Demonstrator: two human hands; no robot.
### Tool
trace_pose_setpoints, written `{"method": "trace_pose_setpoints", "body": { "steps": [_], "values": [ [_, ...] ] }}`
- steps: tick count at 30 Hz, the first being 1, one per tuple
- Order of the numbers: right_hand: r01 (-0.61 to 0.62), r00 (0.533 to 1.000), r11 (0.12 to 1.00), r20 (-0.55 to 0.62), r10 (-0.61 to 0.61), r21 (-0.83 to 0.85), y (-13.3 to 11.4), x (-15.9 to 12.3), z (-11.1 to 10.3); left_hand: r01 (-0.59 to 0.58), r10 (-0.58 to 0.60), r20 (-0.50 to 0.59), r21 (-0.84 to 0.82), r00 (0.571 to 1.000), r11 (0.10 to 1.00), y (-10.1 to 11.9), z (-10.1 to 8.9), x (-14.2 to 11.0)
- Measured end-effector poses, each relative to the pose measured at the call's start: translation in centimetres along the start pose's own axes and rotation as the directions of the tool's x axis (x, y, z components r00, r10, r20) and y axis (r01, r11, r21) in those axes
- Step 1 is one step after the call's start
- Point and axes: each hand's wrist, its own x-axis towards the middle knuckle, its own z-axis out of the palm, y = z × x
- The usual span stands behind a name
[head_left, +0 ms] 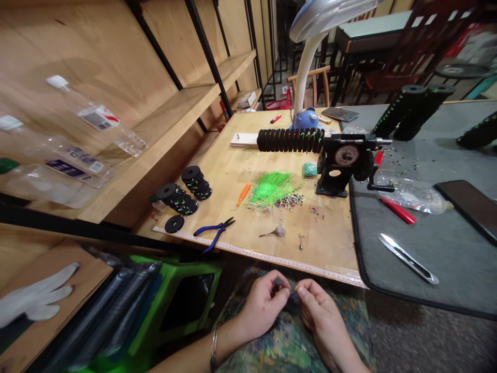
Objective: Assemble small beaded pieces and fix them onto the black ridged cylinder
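Observation:
Over my lap, just in front of the table edge, my left hand (269, 303) is closed with fingertips curled towards the other hand. Close beside it, my right hand (316, 305) pinches thumb against fingers. What lies in either pinch is too small to make out. On the table beyond are a small metal piece (300, 242), a little greyish tuft on a stem (276, 231), and blue-handled pliers (215, 231). Behind them lie bright green strands (272, 187), a heap of multicoloured beads (289, 200) and an orange pen-like tool (243, 196).
A black hand-cranked winder (341, 160) carries a ribbed black roll. Black foam spools (196, 181) stand at left, and a tape measure (264, 255) runs along the front edge. A silver cutter (407, 259) rests on the grey mat (458, 254). A lamp (306, 67) rises behind.

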Motion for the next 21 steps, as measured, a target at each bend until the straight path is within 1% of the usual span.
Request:
{"method": "trace_pose_setpoints", "body": {
  "steps": [4,7,10,13,14,16,19,21],
  "values": [
    [0.008,1.0,1.0,-0.025,-0.008,-0.008,-0.28,-0.11,0.2,0.056,-0.049,0.058,-0.119,0.997,0.991,-0.41,0.03,0.01],
    [0.008,1.0,1.0,-0.03,-0.008,-0.017,-0.36,-0.05,0.27,0.046,-0.038,0.061,-0.138,0.997,0.989,-0.64,0.08,0.04],
    [0.008,0.999,1.0,-0.049,-0.009,-0.013,-0.33,0.01,0.23,0.037,-0.024,0.086,-0.158,0.996,0.987,-0.61,0.11,0.02],
    [0.013,0.998,1.0,-0.06,-0.013,0.005,-0.3,-0.03,0.18,0.069,-0.045,0.125,-0.195,0.991,0.978,-0.43,0.08,-0.02],
    [0.015,0.998,1.0,-0.059,-0.014,0.012,-0.29,-0.05,0.17,0.082,-0.057,0.13,-0.191,0.99,0.978,-0.35,0.05,-0.02],
    [0.018,0.998,1.0,-0.052,-0.017,0.012,-0.25,-0.07,0.13,0.074,-0.058,0.119,-0.131,0.991,0.989,-0.13,-0.02,0.01],
    [0.026,0.999,1.0,-0.031,-0.026,-0.003,-0.13,-0.04,0.05,-0.001,0.001,0.077,0.01,0.997,1.0,0.18,-0.12,0.12],
    [0.034,0.999,0.999,-0.012,-0.034,-0.01,-0.05,-0.03,-0.02,-0.026,0.022,0.071,0.063,0.997,0.998,0.22,-0.16,0.18]
  ]
}}
